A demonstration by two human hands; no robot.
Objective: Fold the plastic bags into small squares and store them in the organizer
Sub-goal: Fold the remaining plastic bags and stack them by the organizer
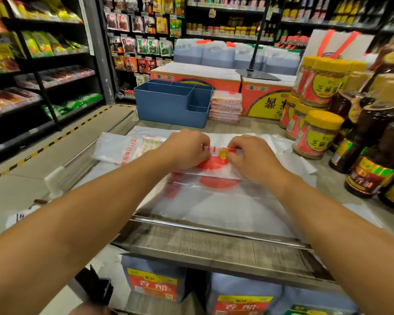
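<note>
Forearms reach over the counter (214, 244). Both sets of fingers curl onto the bag's (214, 169) folded edge, left hand (187, 147) and right hand (251, 156) pinching it flat to set a crease. The organizer (168, 105) waits behind, within reach.

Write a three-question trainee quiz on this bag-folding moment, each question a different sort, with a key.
1. True or false: the blue organizer already holds folded bags.
2. Multiple choice: what lies directly right of the organizer? A) a stack of flat packs B) a jug C) a basket
3. Fill in: both hands work on a plastic bag printed in ____ and yellow.

Key:
1. False; its visible compartments look empty.
2. A, the stack of flat packs.
3. Red; the left hand and right hand pinch its folded edge on the counter.
</note>
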